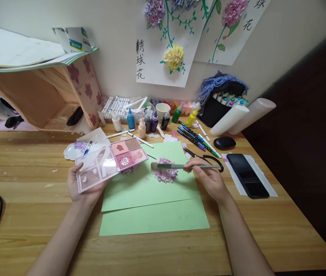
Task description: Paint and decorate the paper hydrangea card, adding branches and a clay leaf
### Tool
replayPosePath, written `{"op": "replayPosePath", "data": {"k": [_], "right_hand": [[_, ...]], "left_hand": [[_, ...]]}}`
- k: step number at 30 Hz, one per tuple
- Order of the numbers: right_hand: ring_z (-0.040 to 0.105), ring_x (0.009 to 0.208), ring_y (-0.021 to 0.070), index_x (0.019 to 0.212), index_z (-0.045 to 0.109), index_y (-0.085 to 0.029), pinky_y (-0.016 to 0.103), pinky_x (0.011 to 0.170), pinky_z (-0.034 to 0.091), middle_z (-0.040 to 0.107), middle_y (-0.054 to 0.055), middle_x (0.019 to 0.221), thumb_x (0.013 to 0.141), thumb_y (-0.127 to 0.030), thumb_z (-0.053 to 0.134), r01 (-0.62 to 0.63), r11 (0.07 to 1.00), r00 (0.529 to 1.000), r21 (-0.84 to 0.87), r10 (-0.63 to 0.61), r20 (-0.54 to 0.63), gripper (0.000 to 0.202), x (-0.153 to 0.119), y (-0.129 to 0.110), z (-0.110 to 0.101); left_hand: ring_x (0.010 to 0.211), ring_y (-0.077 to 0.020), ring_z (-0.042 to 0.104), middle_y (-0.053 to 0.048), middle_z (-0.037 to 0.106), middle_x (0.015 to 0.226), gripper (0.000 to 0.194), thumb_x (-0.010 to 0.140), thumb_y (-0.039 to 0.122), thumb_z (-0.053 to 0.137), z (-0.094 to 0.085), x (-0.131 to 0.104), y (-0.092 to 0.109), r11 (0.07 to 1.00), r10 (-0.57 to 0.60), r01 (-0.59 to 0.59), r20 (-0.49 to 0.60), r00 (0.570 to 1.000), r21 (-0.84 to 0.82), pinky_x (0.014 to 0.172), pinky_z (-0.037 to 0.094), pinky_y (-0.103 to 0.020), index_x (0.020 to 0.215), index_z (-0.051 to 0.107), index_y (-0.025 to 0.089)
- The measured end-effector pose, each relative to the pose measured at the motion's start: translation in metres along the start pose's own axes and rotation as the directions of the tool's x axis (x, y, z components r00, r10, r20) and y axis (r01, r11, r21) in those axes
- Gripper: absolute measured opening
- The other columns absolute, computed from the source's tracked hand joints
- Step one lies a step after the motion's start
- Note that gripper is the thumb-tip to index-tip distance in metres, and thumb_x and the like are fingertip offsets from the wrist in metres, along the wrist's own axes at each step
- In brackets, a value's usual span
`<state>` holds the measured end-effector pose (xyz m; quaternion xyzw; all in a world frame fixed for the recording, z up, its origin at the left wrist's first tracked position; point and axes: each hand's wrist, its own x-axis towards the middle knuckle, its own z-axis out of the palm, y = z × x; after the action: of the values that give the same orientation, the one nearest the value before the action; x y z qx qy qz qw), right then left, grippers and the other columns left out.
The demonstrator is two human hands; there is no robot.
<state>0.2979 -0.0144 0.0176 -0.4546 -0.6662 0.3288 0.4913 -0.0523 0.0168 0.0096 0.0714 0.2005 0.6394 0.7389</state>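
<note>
The left hand (84,188) grips an open palette (111,162) from below, holding it tilted above the table (30,214) at the left edge of the green paper (151,191). The right hand (210,178) pinches a brush (180,166), whose tip lies over the pink paper flower (165,174) on the paper. Scissors (209,159) lie just beyond the right hand, a phone (246,174) further right.
</note>
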Motion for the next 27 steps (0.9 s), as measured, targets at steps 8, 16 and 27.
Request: {"op": "replayPosePath", "data": {"k": [8,16,27], "right_hand": [[0.058,0.074,0.0150,0.087,0.068,-0.023,0.029,0.068,0.049,0.063,0.002,0.085,0.090,-0.030,0.049,-0.118,0.993,0.966,-0.002,0.115,-0.232,0.020,0.000,0.008,-0.021],[0.060,0.071,0.0149,0.084,0.068,-0.021,0.029,0.067,0.050,0.065,0.002,0.082,0.089,-0.031,0.052,-0.172,0.980,0.933,0.095,0.193,-0.303,0.020,0.002,0.020,-0.024],[0.063,0.068,0.0142,0.083,0.067,-0.022,0.029,0.067,0.052,0.065,0.001,0.075,0.083,-0.031,0.055,-0.087,0.887,0.850,0.453,0.304,-0.431,0.015,0.008,0.014,-0.013]], "left_hand": [[0.115,-0.0389,0.055,-0.015,0.058,0.129,0.066,0.076,0.025,0.053,-0.008,0.002,0.010,0.994,-0.052,0.059,0.080,0.995,-0.096,0.092,0.041,-0.065,0.140,0.034,0.023],[0.108,-0.0412,0.058,-0.020,0.059,0.125,0.080,0.073,0.028,0.054,0.001,0.004,0.011,0.999,0.010,-0.011,-0.026,1.000,-0.044,0.079,0.050,-0.063,0.146,0.022,0.017],[0.108,-0.0353,0.061,-0.012,0.063,0.123,0.066,0.075,0.029,0.052,0.001,0.000,0.010,0.997,-0.065,0.065,-0.011,0.998,-0.041,0.092,0.045,-0.058,0.139,0.036,0.024]]}}
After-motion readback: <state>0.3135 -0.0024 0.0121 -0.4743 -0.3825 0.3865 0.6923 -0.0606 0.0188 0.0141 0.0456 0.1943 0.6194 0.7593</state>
